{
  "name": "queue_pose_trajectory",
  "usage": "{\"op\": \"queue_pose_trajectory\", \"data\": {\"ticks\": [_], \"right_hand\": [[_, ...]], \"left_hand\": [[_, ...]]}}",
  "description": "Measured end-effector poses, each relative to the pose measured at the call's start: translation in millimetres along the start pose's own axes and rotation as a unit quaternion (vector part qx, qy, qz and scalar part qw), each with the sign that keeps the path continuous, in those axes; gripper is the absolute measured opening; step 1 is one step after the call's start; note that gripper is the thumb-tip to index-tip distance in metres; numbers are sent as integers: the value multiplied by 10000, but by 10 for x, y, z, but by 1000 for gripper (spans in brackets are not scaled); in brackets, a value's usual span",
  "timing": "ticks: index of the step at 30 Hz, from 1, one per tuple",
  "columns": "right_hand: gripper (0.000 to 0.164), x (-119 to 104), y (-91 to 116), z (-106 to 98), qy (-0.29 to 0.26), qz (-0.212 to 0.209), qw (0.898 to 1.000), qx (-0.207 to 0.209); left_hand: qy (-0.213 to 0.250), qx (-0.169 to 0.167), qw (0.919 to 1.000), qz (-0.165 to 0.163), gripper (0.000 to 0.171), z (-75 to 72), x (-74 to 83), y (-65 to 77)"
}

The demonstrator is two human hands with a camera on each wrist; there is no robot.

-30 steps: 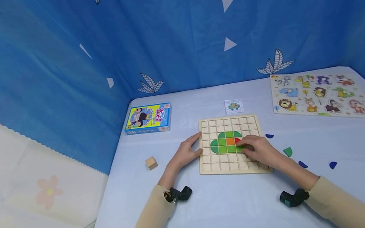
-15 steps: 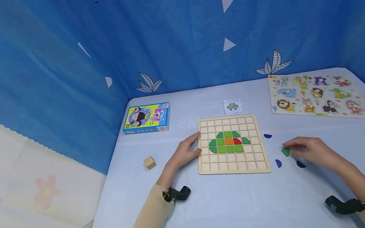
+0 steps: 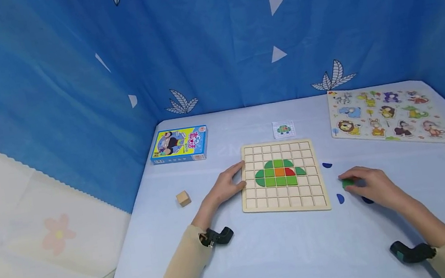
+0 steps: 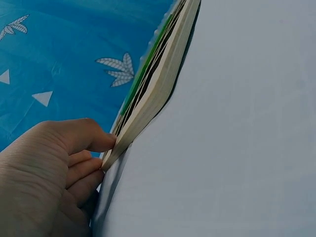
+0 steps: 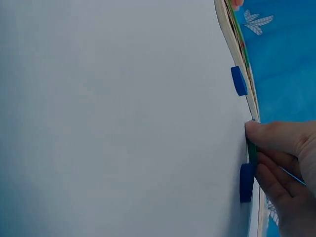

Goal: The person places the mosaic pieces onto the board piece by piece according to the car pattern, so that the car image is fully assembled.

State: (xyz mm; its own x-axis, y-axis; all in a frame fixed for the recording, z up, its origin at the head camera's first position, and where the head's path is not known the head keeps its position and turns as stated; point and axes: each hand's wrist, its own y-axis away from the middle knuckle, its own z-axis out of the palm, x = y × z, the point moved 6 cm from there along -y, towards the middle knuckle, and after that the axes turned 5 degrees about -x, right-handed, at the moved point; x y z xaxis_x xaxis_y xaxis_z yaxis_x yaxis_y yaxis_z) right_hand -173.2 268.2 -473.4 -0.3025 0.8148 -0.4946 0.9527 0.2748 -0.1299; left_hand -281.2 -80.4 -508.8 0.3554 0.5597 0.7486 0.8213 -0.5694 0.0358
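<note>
My left hand point(image 3: 225, 187) rests thumb and fingertips against the left edge of a wooden grid board point(image 3: 273, 198); in the left wrist view the left hand point(image 4: 64, 163) is at that edge. Set in the grid is a shape of green tiles point(image 3: 271, 181), an orange square point(image 3: 279, 172) and a red rounded piece point(image 3: 289, 172). Right of the board, my right hand point(image 3: 376, 187) pinches a green rounded piece point(image 3: 346, 183) between thumb and fingers. In the right wrist view a blue half-round piece point(image 5: 245, 182) stands beside that green piece point(image 5: 252, 154).
Blue half-round pieces point(image 3: 340, 198) lie around the right hand, one partly hidden under it. A small pattern card point(image 3: 283, 129) lies behind the board. An animal puzzle board point(image 3: 390, 117) is at back right, a yellow-and-blue box point(image 3: 180, 145) at back left, a wooden cube point(image 3: 183, 198) at left.
My right hand left the grid and a green rounded piece on its right side, moved right to the loose pieces, and took hold of another green piece. The left hand stayed at the board's edge.
</note>
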Motion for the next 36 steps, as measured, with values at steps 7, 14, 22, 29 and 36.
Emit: {"op": "queue_pose_trajectory", "data": {"ticks": [7,14,22,29,36], "right_hand": [[28,-408,-344,117,-470,-325,9979,-320],[25,-633,-579,373,-410,-897,9941,-453],[27,-649,-609,360,-278,-1029,9941,-186],[24,-645,-605,350,-369,-976,9938,-376],[28,-375,-378,-127,-406,-205,9989,-97]], "left_hand": [[16,24,10000,11,66,8,-9,0],[16,-31,9999,96,66,44,-12,-26],[-20,14,10000,-3,66,12,-28,-12],[-14,-12,10000,-5,66,23,-11,-30],[-69,24,10000,-68,66,20,-13,-23]]}}
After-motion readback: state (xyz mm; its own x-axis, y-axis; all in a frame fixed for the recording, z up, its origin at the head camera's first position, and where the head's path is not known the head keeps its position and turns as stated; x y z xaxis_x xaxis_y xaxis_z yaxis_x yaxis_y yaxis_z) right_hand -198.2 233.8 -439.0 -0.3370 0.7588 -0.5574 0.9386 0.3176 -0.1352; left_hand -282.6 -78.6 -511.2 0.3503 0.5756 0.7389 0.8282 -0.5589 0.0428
